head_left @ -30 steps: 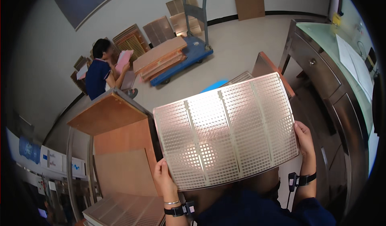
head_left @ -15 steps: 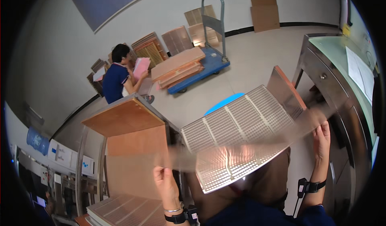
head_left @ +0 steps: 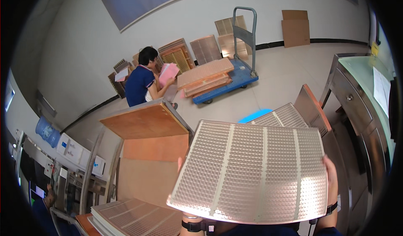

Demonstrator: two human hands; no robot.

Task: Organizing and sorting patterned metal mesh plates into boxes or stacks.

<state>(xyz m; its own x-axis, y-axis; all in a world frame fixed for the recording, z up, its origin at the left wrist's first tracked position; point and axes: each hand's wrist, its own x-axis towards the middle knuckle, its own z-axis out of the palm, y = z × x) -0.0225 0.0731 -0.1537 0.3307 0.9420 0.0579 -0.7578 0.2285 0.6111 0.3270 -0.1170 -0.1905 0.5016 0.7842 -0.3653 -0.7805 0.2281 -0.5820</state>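
Note:
A thin copper-coloured circuit board panel (head_left: 247, 173), patterned with rows of small cells in four bands, is held up in front of me, its face toward me. My right hand (head_left: 331, 173) grips its right edge, the fingers partly behind it. Of my left hand (head_left: 180, 163) only a sliver shows at the left edge; the panel hides most of it. Behind the held panel, another patterned panel (head_left: 282, 116) shows its far part. Beside that, a copper-edged panel stack (head_left: 311, 106) stands on edge.
At left is a wooden-faced rack (head_left: 145, 124), with a stack of panels (head_left: 138, 219) low down. A blue trolley (head_left: 226, 89) carries more panels, and a co-worker (head_left: 140, 82) crouches beside it with pink sheets (head_left: 169, 73). A metal desk (head_left: 350, 89) stands at right.
The held panel, seen nearly edge-on and blurred before, has tipped up to face me and now covers most of the panel on my lap. The view has shifted slightly, too.

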